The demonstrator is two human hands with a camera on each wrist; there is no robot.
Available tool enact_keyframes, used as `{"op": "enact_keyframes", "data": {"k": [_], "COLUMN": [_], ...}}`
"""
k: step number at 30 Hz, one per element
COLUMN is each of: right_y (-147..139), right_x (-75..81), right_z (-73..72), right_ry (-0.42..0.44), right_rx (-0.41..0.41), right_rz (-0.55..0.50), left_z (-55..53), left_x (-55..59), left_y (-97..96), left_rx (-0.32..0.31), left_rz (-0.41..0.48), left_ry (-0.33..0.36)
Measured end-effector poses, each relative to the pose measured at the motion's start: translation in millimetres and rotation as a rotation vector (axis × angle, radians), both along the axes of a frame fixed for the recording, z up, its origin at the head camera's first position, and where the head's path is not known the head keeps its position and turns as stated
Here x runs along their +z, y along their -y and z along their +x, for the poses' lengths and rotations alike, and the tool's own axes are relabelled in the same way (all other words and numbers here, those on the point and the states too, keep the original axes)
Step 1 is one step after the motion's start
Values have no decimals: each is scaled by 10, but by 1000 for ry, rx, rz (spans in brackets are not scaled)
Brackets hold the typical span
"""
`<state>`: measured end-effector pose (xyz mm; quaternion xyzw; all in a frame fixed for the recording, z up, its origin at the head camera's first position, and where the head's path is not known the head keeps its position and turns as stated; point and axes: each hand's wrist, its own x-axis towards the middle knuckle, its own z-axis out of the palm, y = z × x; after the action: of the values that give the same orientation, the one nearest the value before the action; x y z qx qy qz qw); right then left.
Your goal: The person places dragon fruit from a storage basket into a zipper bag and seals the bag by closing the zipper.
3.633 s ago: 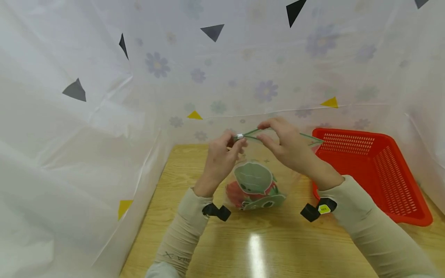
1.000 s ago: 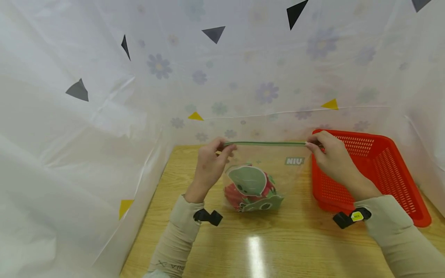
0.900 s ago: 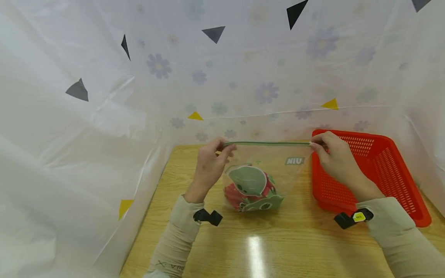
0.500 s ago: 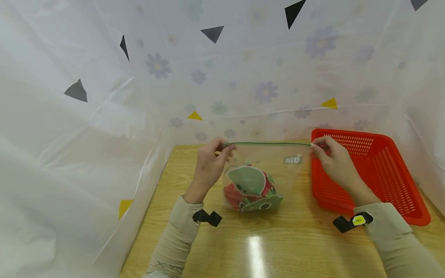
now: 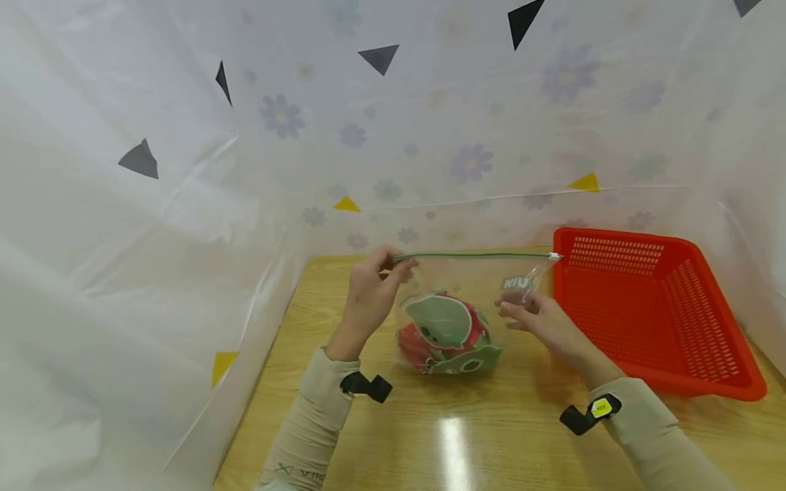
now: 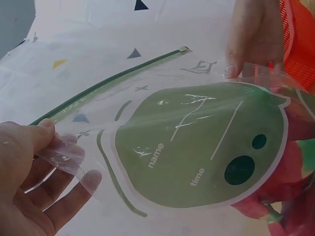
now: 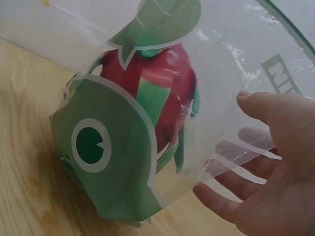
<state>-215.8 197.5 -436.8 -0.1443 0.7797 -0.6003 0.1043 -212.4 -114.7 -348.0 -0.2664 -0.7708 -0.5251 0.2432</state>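
Note:
A clear zip bag (image 5: 467, 273) with green printed shapes stands on the wooden table, its mouth stretched straight. Inside is a red-and-green thing (image 7: 170, 83) like a dragon fruit, partly hidden by the print. My left hand (image 5: 371, 293) pinches the bag's top left corner between thumb and fingers. The white slider (image 5: 555, 256) sits at the right end of the green zip strip (image 6: 113, 81). My right hand (image 5: 549, 327) is at the bag's right side, thumb in front and fingers behind the film; thumb and fingertips look apart in the right wrist view.
To the right a red perforated basket (image 5: 626, 293) stands on the table (image 5: 393, 436), close behind my right hand. White patterned sheeting (image 5: 417, 123) hangs at the back and sides. Both wrists carry black camera straps.
My right hand moved from the zip's left end to its right end, and the slider went with it. It then let go of the slider and came down to the bag's right side.

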Motion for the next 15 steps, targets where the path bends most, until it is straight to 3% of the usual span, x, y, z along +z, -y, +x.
{"op": "enact_keyframes", "data": {"k": [4,9,12,15], "right_y": [71,174,235,271], "right_x": [-121,-190,-173,-138], "right_z": [-12,-1,5,4], "right_ry": [46,104,80,63], "right_rx": [59,22,-4,-20], "right_rz": [-9,-34,-18,-5], "left_z": [2,19,67,44], "left_x": [-58,-172,-218,-424], "left_y": [26,80,114,151], "left_rx": [-14,-97,-181,-236], "left_rz": [12,-18,-85,-189], "left_ry": [79,245,362,491]}}
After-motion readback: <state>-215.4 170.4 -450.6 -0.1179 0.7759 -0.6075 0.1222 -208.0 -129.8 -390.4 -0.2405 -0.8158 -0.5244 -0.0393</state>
